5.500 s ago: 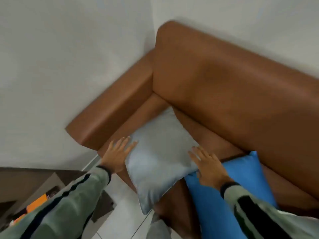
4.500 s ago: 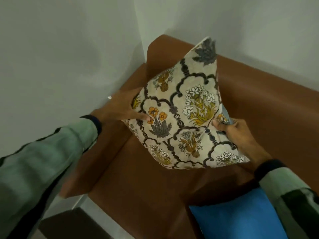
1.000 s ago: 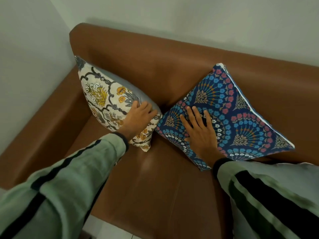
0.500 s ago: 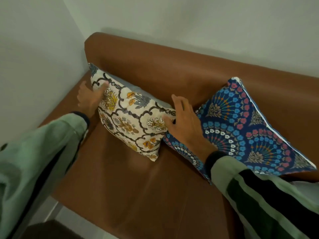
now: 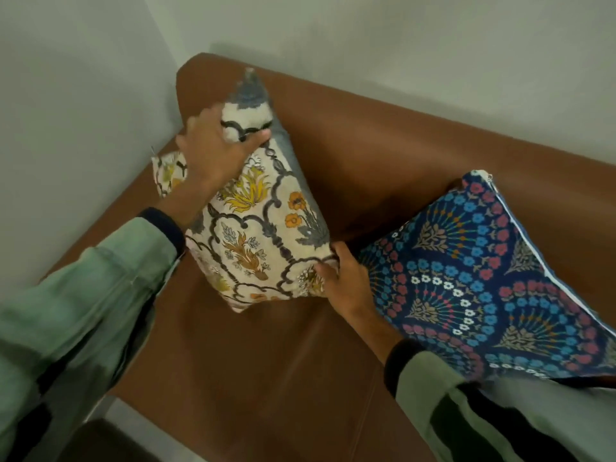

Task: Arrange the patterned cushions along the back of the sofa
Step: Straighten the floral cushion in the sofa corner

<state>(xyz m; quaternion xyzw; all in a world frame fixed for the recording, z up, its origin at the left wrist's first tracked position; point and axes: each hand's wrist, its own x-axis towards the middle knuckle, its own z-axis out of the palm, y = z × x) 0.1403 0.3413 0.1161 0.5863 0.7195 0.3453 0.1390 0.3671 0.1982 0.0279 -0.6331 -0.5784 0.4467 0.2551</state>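
A cream cushion with orange and yellow flowers stands on one corner in the left corner of the brown sofa. My left hand grips its top corner. My right hand pinches its right corner. A dark blue cushion with red and blue fan patterns leans against the sofa back to the right, touching my right wrist.
White walls close in behind and to the left of the sofa. The brown seat stretches in front of the cushions. A pale grey cushion shows at the lower right, behind my right sleeve.
The cream cushion has been turned up from lying low onto one corner. My left hand went from its left edge to its top corner; my right hand now pinches the right corner.
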